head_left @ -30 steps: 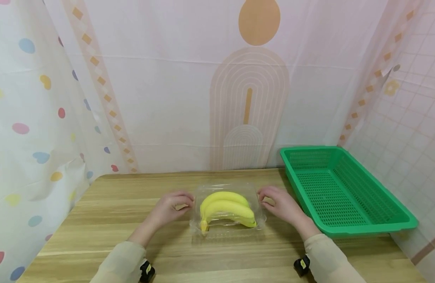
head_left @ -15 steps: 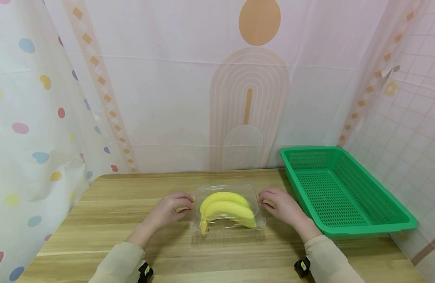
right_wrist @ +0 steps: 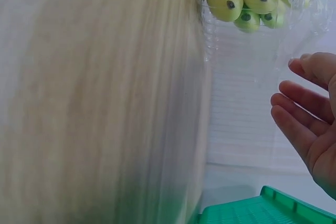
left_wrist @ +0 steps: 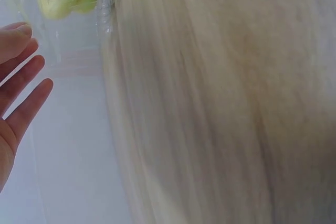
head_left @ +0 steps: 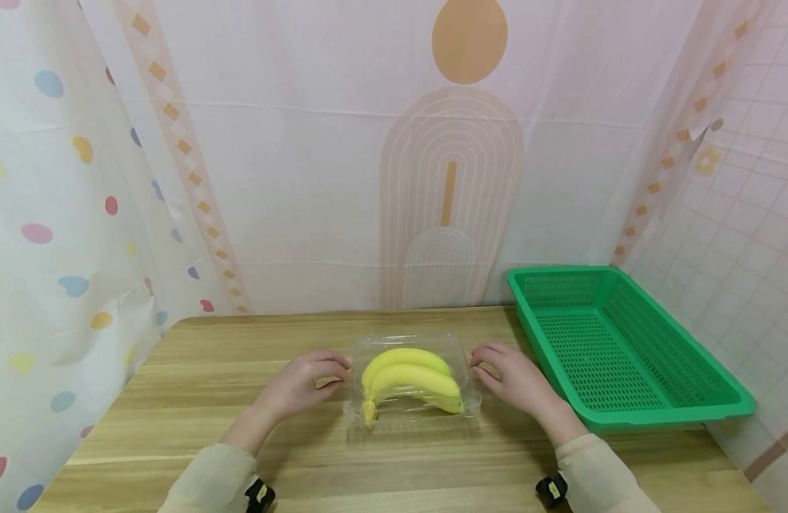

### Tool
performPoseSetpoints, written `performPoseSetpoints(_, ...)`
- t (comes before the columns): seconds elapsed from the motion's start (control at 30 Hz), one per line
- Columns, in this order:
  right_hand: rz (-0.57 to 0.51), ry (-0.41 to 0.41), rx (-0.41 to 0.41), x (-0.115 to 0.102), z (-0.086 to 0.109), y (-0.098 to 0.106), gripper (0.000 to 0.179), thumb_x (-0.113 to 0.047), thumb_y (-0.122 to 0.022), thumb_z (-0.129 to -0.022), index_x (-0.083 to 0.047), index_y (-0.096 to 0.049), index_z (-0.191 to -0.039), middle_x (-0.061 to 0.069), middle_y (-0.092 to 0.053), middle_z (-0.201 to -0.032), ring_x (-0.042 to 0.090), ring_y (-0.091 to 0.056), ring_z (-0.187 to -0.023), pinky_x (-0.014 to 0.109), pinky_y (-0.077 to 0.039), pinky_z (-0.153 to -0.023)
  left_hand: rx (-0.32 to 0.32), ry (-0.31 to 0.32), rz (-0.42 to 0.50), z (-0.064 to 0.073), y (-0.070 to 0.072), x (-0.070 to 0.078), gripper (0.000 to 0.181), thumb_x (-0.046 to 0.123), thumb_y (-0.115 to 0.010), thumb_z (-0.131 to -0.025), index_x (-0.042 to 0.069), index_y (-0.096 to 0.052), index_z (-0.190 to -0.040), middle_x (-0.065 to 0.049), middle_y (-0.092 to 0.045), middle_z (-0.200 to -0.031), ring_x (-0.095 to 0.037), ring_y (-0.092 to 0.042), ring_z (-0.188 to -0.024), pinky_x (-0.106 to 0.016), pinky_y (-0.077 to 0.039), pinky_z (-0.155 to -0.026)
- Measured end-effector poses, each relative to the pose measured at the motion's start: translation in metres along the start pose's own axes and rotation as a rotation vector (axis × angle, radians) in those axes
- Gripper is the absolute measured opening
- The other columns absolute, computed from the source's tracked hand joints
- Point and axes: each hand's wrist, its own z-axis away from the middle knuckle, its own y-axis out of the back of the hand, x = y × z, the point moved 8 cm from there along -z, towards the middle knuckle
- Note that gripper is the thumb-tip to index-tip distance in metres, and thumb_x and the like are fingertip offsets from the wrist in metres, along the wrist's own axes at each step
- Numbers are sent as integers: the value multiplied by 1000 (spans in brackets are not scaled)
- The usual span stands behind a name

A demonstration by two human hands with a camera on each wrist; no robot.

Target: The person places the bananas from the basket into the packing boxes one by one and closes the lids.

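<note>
A bunch of yellow bananas (head_left: 415, 376) lies inside a clear plastic clamshell box (head_left: 413, 429) on the table's middle. Its lid looks lowered over the fruit. My left hand (head_left: 304, 381) is beside the box's left side, fingers loosely bent. In the left wrist view, the fingers (left_wrist: 32, 95) are spread and hold nothing. On the opposite side, my right hand (head_left: 509, 377) is a small gap away from the box. The right wrist view has its fingers (right_wrist: 296, 129) relaxed with nothing between them, and several banana tips (right_wrist: 245, 3) show through the plastic.
A green plastic basket (head_left: 644, 413) with perforated walls stands at the table's right, close to my right forearm. Behind the wooden table (head_left: 240, 342) hangs a patterned curtain (head_left: 304, 214). Black wrist cameras (head_left: 551, 491) sit below both sleeves.
Both hands have drawn slightly outward from the box, the right one to the right and the left one to the left. The box and bananas have stayed in place.
</note>
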Motion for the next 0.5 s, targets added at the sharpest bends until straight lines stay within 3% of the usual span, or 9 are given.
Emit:
performPoseSetpoints(0.3, -36, -61, 8, -2, 5, 7, 11, -7, -77, -87, -15, -70, -90, 2, -67, -104, 21, -64, -100, 39, -57, -85, 14, 13, -8, 1, 7, 6, 26, -4, -85, -69, 12, -73, -87, -1, -70, -98, -23, -67, -94, -36, -57, -82)
performPoseSetpoints(0.5, -130, -120, 29, -2, 8, 10, 13, -5, -76, -87, -16, -70, -93, 3, -68, -107, 21, -64, -100, 38, -58, -83, 43, 86, 15, 2, 12, 9, 25, -3, -85, -70, 13, -74, -87, 1, -71, -97, -21, -67, -94, -34, -57, -83)
